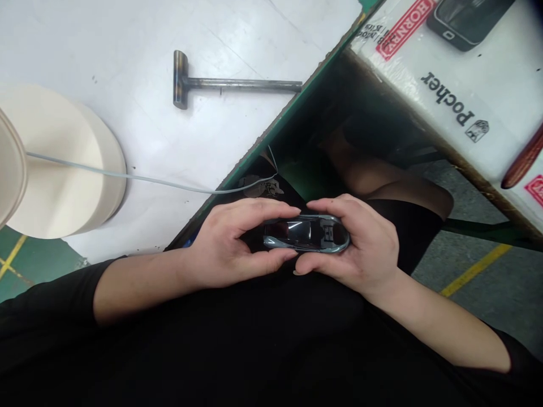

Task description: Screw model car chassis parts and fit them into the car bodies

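Note:
A small, glossy black-and-grey model car [307, 233] is held above my lap, lying lengthwise from left to right. My left hand [241, 243] grips its left end, with the index finger along the far side and the thumb along the near side. Around the rounded right end curls my right hand [356, 243], its thumb on the near side and its fingers on the far side. The fingertips of the two hands come close to each other at the middle. The car's underside is hidden.
A T-shaped metal hammer [241, 85] lies on the white tabletop [139, 34]. At the left stands a cream round object [91, 169]; a thin grey cable [169, 182] runs from it past the green table edge. Printed Pocher packaging [424, 107] lies at the upper right.

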The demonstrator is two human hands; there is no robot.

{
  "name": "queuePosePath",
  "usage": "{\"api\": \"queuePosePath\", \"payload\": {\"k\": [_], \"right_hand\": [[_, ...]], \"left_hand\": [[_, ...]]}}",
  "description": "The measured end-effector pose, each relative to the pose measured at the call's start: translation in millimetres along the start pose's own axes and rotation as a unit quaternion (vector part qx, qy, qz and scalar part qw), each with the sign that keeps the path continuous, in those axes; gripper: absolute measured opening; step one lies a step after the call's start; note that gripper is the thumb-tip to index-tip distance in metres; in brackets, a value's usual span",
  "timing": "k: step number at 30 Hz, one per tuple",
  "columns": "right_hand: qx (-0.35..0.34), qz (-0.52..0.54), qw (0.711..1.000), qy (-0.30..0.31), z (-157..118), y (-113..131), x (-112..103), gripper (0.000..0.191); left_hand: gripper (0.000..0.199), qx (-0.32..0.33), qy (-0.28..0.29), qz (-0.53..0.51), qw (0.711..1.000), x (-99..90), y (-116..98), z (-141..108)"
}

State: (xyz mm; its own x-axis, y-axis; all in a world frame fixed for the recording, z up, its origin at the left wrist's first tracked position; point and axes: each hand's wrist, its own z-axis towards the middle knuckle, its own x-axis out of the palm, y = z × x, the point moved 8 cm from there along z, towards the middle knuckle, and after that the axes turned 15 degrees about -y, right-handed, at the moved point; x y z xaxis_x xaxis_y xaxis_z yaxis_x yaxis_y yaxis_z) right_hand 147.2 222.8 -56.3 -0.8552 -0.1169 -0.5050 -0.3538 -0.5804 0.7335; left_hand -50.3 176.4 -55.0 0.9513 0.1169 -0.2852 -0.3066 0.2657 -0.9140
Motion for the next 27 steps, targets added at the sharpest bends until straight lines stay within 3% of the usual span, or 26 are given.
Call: {"api": "queuePosePath", "payload": {"k": [10,22,27], "right_hand": [[0.025,0.002,1.000,0.005,-2.5,0.3,0.5,0.054],[-0.006,0.005,1.000,-0.009,-4.3,6.6,-1.7,0.048],[-0.001,-0.003,1.000,-0.004,-5.4,6.3,-0.5,0.046]], "left_hand": [[0.051,-0.093,0.014,-0.019,0.995,2.4,7.7,-1.0],[0.049,-0.057,0.003,-0.019,0.998,3.5,0.2,-3.8],[0.048,-0.083,0.005,-0.005,0.996,2.6,1.4,-6.9]]}}
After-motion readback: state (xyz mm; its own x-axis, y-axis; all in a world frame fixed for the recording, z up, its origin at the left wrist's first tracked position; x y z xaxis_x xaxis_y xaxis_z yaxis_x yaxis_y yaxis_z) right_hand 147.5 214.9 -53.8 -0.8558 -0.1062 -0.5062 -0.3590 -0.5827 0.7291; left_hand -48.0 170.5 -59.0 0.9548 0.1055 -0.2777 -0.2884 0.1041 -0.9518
